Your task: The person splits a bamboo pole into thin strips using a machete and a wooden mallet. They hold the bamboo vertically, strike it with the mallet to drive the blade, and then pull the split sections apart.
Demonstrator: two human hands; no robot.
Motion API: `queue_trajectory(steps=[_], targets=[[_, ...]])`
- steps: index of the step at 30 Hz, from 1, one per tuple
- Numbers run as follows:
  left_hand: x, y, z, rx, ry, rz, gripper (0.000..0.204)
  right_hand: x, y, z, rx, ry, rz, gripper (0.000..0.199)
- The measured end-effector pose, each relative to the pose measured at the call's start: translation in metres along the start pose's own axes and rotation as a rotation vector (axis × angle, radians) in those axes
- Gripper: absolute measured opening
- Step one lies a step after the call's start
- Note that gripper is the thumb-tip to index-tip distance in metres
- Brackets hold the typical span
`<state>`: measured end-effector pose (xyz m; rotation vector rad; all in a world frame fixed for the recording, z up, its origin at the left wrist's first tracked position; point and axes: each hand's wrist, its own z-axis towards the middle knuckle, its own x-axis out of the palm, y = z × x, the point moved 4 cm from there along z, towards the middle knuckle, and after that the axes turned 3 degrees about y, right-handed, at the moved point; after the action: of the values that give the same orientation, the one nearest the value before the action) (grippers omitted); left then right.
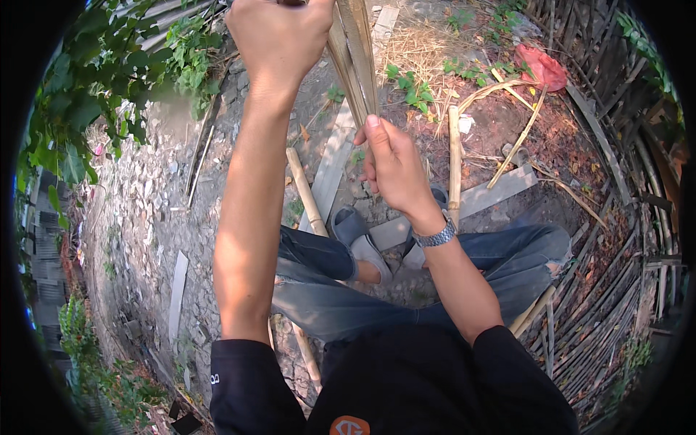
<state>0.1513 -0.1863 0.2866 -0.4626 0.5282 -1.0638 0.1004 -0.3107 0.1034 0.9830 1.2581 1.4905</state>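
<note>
A long brown split length of wood or bamboo (353,61) runs down from the top edge, with a lengthwise gap between its strips. My right hand (397,163) is closed around its lower end, thumb laid along it, a metal watch on the wrist. Beside its upper part, my left hand (279,40) is raised in a fist at the top edge. A small dark bit of something shows by those fingers, but the frame cuts it off and I cannot make out what it is.
Cut bamboo poles (454,156) and flat boards (500,190) lie around my sandalled feet (355,232). A red plastic bag (541,67) lies at the far right, near stacked sticks (602,304). Leafy vines (87,94) hang at the left over rubble-strewn ground.
</note>
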Motion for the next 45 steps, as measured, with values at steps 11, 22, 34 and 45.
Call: queue_trajectory(steps=[11,22,34,45], targets=[[-0.012,0.029,0.014,-0.039,0.063,0.129,0.030,-0.008,-0.094,0.002,0.056,0.017,-0.057,0.063],[-0.050,0.034,-0.007,-0.063,-0.048,-0.075,0.025,0.011,-0.088,-0.003,0.362,0.319,0.515,0.056],[-0.032,0.021,-0.012,0.004,0.042,-0.080,0.019,-0.010,-0.181,-0.046,0.172,-0.033,-0.345,0.069],[-0.066,0.060,-0.003,-0.148,-0.052,-0.125,0.030,0.018,-0.203,-0.026,0.528,0.271,0.484,0.060]])
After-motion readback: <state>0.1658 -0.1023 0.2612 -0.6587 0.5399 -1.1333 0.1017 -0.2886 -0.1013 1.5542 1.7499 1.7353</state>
